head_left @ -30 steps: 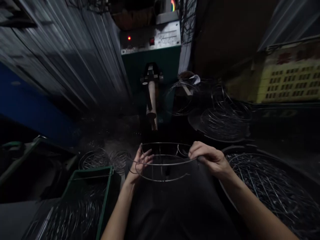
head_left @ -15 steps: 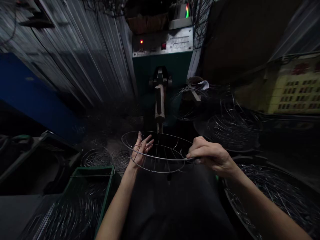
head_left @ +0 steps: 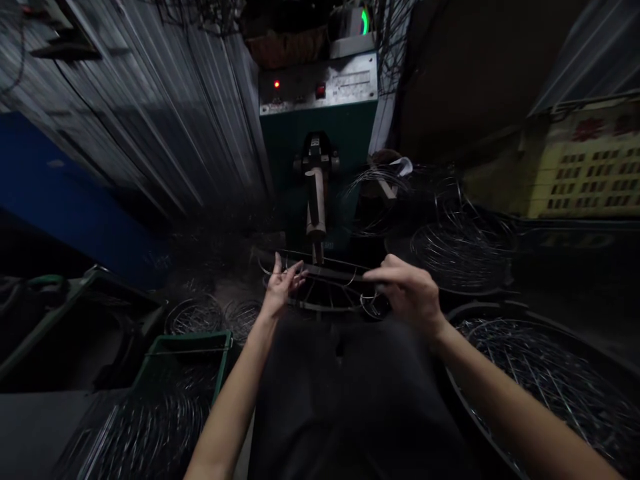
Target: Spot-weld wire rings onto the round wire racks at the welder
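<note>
A round wire basket (head_left: 320, 309), blurred in part, hangs tilted between my two hands, just below the electrode (head_left: 316, 200) of a green spot welder. My left hand (head_left: 283, 287) is at the basket's left side, one finger pointing up and the others bent inward around the wires. At the right end of the rim, the fingers of my right hand (head_left: 407, 287) are closed on the basket, knuckles up. A small wire loop (head_left: 370, 304) shows beside that hand. Darkness hides where the electrode tip meets the wire.
The welder's panel (head_left: 320, 83) has a lit red lamp. A green crate (head_left: 225, 367) of wire parts stands at left, a large round tub (head_left: 465, 400) of wire pieces at right. Wire rings (head_left: 460, 257) lie behind it. A yellow crate (head_left: 590, 177) is at far right.
The basket has moved up and away from me, and its rim now appears nearly edge-on. My right hand has turned and risen slightly; the spread fingers of my left hand have drawn together.
</note>
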{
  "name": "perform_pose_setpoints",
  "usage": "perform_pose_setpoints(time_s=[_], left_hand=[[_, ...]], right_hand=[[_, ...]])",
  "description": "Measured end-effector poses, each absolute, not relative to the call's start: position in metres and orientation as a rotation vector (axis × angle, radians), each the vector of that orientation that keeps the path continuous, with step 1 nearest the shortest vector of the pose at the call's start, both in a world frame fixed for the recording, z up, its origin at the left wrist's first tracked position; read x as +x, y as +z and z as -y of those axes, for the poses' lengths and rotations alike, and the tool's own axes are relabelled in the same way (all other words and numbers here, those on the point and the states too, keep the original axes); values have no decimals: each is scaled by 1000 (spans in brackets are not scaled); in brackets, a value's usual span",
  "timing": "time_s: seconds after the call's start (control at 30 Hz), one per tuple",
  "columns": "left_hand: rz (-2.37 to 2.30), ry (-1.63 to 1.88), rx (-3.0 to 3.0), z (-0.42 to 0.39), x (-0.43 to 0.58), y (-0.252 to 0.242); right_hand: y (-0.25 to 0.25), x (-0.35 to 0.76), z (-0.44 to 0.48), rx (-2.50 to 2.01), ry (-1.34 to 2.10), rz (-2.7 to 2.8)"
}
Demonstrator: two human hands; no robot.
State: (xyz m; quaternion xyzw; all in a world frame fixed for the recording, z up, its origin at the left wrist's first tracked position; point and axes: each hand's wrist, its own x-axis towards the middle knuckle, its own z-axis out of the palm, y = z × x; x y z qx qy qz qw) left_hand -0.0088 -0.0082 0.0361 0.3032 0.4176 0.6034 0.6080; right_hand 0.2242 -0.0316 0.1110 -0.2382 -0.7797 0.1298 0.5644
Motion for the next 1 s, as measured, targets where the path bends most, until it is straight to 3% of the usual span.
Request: perform_pose_setpoints(time_s=[0.17,0.33,0.43,0.53,0.7,1.0], left_hand=[[-545,1065,351,49,16,12],[-398,843,424,53,11,18],[-430,864,510,43,-4,23],[-455,886,551,40,-13,24],[-551,917,535,47,-7,11],[-512,981,537,44,-1,10]], right_hand=[[107,205,54,-247,-352,2071],[97,208,68,-180,-399,2189],[83,228,70,-337,-247,2250],[64,248,63,-805,0,1947],[29,250,47,-1466,653,1510],[12,227,22,-1349,1115,1415]])
